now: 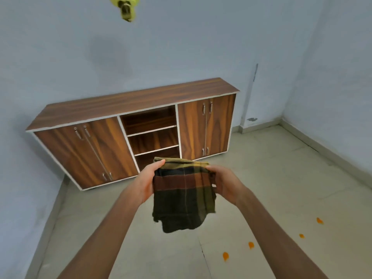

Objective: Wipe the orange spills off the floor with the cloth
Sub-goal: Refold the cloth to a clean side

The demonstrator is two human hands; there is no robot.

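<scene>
Both forearms reach forward, and between them hangs the cloth (pixel 183 195), a folded checked piece in dark green, rust brown and mustard with thin pale lines, its lower edge drooping unevenly. Its upper left edge is pinched by the left hand (pixel 147 182), thumb on top; the right hand (pixel 223 182) grips the upper right edge likewise. On the pale tiled floor (pixel 261 188), lower right, sit four small orange spills (pixel 225 256). A wooden cabinet (pixel 132 125) stands against the far wall.

Both arms outstretched; left hand (pixel 148 181) and right hand (pixel 223 183) raised, fingers apparently curled in grip, facing inward.
</scene>
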